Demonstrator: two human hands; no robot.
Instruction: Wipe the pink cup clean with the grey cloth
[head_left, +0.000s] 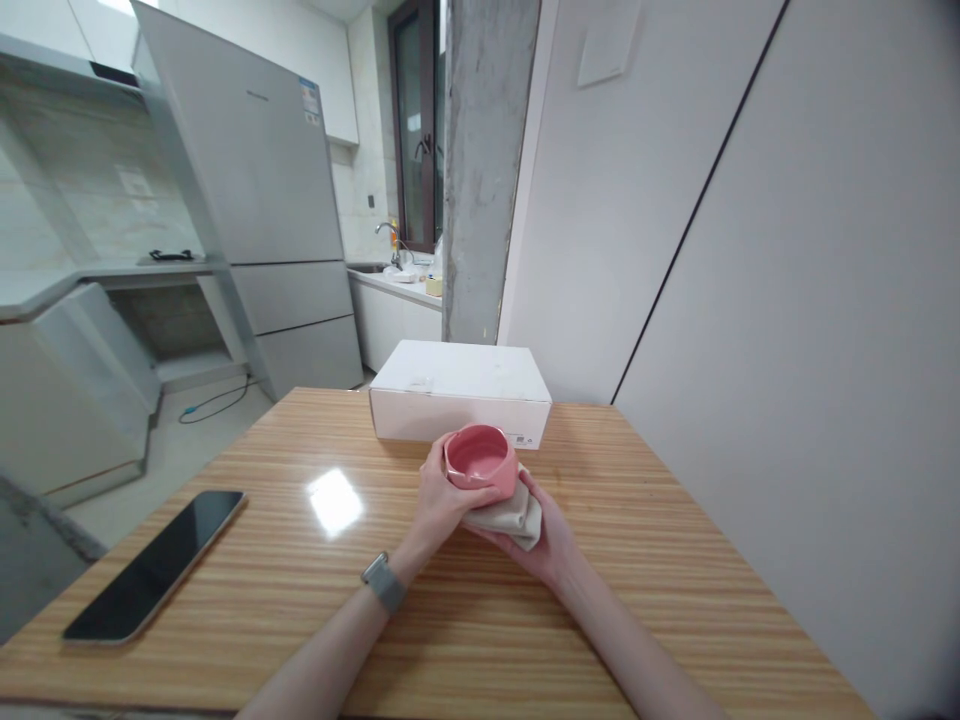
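Head view: the left hand [439, 505] grips a pink bowl [480, 458] by its side, while the right hand [544, 535] clasps a beige cloth [511, 518] beneath it, over a wooden table [637, 600], just in front of a white box [459, 392].

- Bright, even indoor light, with a tall dark-framed glass window [412, 130] glowing at the far end.
- A hard white patch of glare sits on the glossy striped wooden tabletop [570, 610], left of centre.
- Only faint, soft shadows lie beneath the pink ceramic bowl [480, 458] and crumpled beige cloth [510, 518].
- Wide-angle distortion makes the tall silver refrigerator [240, 170] lean at far left.
- The near right corner darkens slightly.
- Far details look slightly soft.
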